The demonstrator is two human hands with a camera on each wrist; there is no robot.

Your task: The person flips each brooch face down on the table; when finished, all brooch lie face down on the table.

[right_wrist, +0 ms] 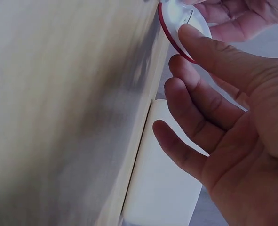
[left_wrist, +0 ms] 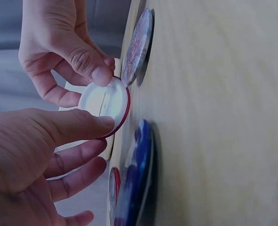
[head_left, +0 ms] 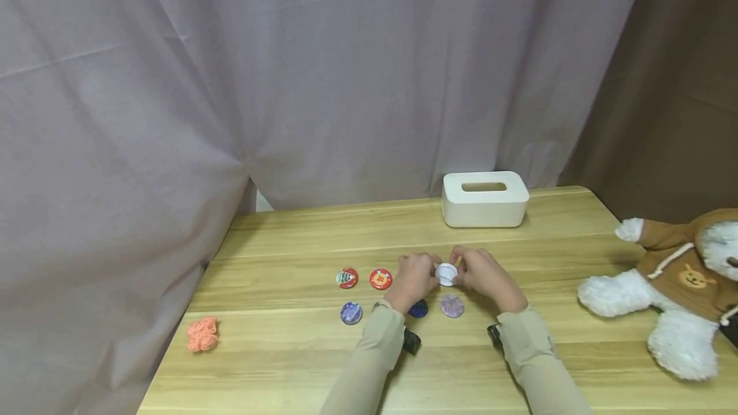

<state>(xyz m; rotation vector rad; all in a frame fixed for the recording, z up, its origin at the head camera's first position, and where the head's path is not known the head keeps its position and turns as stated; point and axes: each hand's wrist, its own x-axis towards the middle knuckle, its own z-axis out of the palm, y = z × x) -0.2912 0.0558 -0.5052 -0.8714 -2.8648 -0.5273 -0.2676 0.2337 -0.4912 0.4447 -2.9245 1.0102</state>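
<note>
Both hands hold one round pin badge (head_left: pixel 446 273) above the table, its white back and metal pin facing up and its red rim showing in the wrist views. My left hand (head_left: pixel 413 279) pinches one side, thumb on the back, the other fingers loosely spread. On the opposite side, my right hand (head_left: pixel 485 276) pinches the edge between thumb and fingers. Just below the hands lie a dark blue badge (head_left: pixel 418 309), partly covered by the left wrist, and a lilac badge (head_left: pixel 452 305). The held badge's front is hidden.
Left of the hands lie a red badge (head_left: pixel 380 278), a red-and-green badge (head_left: pixel 347 278) and a blue-purple badge (head_left: pixel 351 313). Coral yarn (head_left: pixel 203 334) sits at far left. A white tissue box (head_left: pixel 485 210) stands behind; a plush toy (head_left: pixel 680 280) is at right.
</note>
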